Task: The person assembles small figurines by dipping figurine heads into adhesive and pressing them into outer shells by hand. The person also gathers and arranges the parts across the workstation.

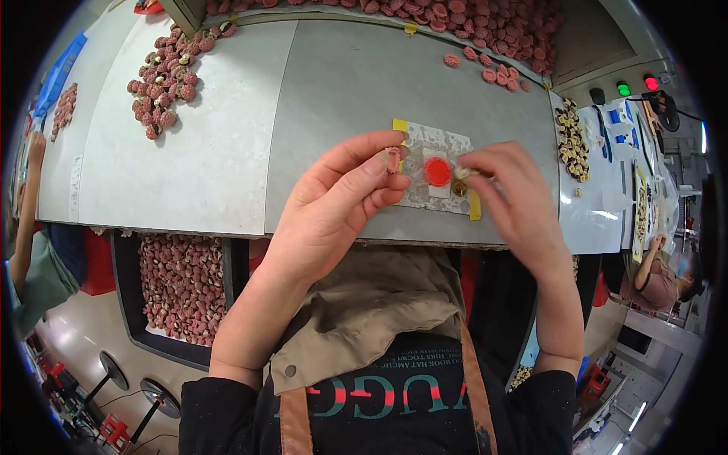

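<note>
My left hand pinches a small pink, bumpy-edged shell piece between thumb and fingers, its hollow side showing. My right hand is closed at the fingertips on a small cream-coloured piece, partly hidden by the fingers. Between the hands, a round red pad sits on a white block, on a mottled grey sheet fixed with yellow tape. A small dark-gold round thing lies beside the red pad, just under my right fingertips.
Many pink shells are heaped at the back, with several loose in front. Pink-and-cream assembled pieces lie at left and fill a black bin below the table. Cream-and-dark pieces lie at right. Other people work at both sides.
</note>
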Tool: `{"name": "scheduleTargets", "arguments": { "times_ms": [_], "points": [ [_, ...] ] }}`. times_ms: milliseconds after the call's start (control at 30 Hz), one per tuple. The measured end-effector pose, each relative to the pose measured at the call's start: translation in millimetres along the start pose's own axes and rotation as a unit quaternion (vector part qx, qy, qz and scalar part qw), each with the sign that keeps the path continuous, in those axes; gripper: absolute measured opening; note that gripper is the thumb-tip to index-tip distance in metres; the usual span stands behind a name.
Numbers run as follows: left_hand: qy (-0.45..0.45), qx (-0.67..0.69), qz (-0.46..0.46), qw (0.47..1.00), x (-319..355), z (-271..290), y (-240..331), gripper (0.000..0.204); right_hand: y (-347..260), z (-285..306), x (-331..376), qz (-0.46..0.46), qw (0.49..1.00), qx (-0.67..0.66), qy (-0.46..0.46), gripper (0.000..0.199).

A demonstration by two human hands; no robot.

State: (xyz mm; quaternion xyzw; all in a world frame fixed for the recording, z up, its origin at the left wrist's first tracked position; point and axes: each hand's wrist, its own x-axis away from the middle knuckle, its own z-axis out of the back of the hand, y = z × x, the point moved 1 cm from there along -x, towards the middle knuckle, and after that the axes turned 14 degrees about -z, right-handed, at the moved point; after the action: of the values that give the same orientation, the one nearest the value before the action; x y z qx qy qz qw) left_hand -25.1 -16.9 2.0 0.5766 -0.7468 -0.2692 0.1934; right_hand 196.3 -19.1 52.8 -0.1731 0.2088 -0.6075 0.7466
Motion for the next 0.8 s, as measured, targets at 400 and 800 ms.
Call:
{"name": "scheduleTargets", "arguments": {
  "times_ms": [400,800],
  "points": [
    [-0.009,-0.021,0.016,1.0,-1,0,4,0.037,-14,-24,-6,0.074,0.993,0.076,0.047,0.02],
    [-0.003,-0.006,0.034,0.999,-2,-2,4,0.03,-37,-11,-5,-0.001,0.981,-0.196,0.009,0.019]
  ]
}}
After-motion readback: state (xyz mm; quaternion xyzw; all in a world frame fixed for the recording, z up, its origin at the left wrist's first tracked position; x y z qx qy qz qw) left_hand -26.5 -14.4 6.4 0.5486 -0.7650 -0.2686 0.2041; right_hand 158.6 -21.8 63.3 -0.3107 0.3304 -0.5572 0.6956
